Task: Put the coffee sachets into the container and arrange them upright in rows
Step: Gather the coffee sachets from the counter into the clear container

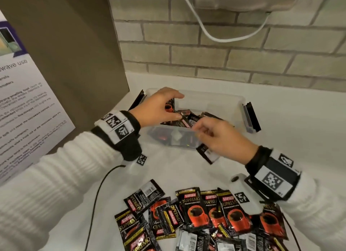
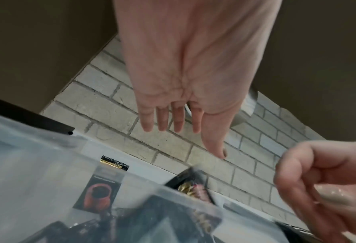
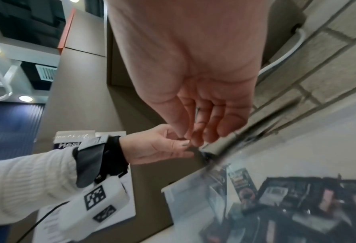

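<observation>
A clear plastic container [image 1: 215, 97] with black clip handles stands on the white counter, with several black-and-red coffee sachets [image 1: 192, 117] lying jumbled inside. One sachet [image 1: 169, 105] stands upright at its left end. My left hand [image 1: 177, 106] hovers over that sachet with fingers straight and spread, holding nothing [image 2: 193, 139]. My right hand [image 1: 201, 131] is above the near rim, fingers curled, nothing seen in them [image 3: 190, 136]. Another sachet [image 1: 207, 153] lies under my right palm, outside the front wall. A loose pile of sachets [image 1: 196, 209] lies in front of me.
A brown panel [image 1: 74, 44] with a printed poster [image 1: 28, 110] stands close on the left. A brick wall [image 1: 243, 63] runs behind the container, with a white cable [image 1: 215, 35] hanging on it. A black cable [image 1: 97, 198] crosses the counter near my left sleeve.
</observation>
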A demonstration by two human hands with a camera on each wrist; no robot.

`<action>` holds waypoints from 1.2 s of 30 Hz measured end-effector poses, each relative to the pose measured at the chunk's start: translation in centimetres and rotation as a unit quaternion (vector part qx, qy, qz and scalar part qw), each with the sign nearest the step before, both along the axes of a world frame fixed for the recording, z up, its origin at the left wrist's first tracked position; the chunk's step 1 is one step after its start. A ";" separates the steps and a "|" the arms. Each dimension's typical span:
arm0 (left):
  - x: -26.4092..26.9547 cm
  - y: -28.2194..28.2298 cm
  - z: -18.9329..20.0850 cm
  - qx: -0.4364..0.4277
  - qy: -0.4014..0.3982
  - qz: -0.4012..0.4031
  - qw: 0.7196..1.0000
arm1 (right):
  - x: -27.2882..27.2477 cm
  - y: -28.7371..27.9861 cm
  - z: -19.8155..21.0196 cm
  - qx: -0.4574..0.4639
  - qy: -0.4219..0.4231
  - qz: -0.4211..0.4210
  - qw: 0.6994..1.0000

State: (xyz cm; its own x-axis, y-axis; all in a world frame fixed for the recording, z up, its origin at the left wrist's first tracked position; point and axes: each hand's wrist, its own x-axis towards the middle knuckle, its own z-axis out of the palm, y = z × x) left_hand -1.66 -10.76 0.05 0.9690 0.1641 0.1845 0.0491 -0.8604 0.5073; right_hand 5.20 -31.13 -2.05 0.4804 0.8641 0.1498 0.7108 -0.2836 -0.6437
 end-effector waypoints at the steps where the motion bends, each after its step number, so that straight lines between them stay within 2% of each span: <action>1: -1.1 -0.3 -0.2 -0.024 -0.009 -0.003 1.000 | -0.6 -0.3 -0.2 -0.068 -0.018 0.037 0.997; 3: -3.7 -1.0 -0.7 -0.067 0.029 -0.027 0.997 | -1.9 -0.8 -0.9 -0.215 -0.046 0.123 0.968; 5: -6.7 -1.6 -1.6 -0.025 0.129 -0.080 0.988 | -3.2 -1.2 -1.9 -0.317 -0.053 0.182 0.929; 6: -8.0 -1.7 -2.2 0.003 0.195 -0.109 0.975 | -3.9 -1.4 -2.5 -0.346 -0.048 0.200 0.915; 9: -11.6 -2.2 -5.2 0.063 0.415 -0.141 0.897 | -5.5 -2.1 -4.0 -0.400 -0.028 0.244 0.883; 10: -12.6 -2.5 -6.1 0.074 0.456 -0.149 0.874 | -5.9 -2.2 -4.3 -0.409 -0.034 0.254 0.876; 11: -13.5 -2.9 -6.8 0.077 0.471 -0.159 0.864 | -6.3 -2.3 -4.7 -0.407 -0.050 0.259 0.874; 12: -14.1 -3.4 -7.4 0.079 0.471 -0.170 0.862 | -6.6 -2.4 -5.1 -0.400 -0.075 0.255 0.877; 14: -14.7 -4.3 -8.2 0.088 0.444 -0.170 0.875 | -6.8 -2.2 -5.6 -0.396 -0.107 0.232 0.882; 17: -13.9 -4.8 -8.5 0.096 0.345 -0.147 0.922 | -5.8 -1.5 -5.4 -0.399 -0.057 0.193 0.895; 19: -12.9 -4.7 -8.4 0.071 0.299 -0.138 0.941 | -5.1 -1.1 -5.0 -0.388 -0.016 0.168 0.906; 24: -10.6 -4.3 -9.0 0.070 0.296 -0.116 0.945 | -3.5 -0.6 -4.1 -0.280 0.059 0.112 0.952; 28: -9.9 -3.9 -9.3 0.044 0.284 -0.098 0.953 | -1.5 -0.7 -1.4 -0.172 0.136 0.054 0.974; 30: -9.6 -3.5 -9.4 0.019 0.266 -0.092 0.959 | -0.1 -0.6 0.5 -0.085 0.176 0.014 0.981; 33: -8.9 -3.1 -9.0 -0.060 0.232 -0.067 0.968 | 2.5 0.4 2.7 0.054 0.184 -0.080 0.978; 35: -8.6 -2.7 -8.4 -0.102 0.231 -0.044 0.967 | 4.2 1.3 2.8 0.095 0.177 -0.141 0.969; 36: -8.4 -2.6 -7.8 -0.114 0.229 -0.038 0.966 | 4.9 1.6 2.5 0.080 0.171 -0.159 0.969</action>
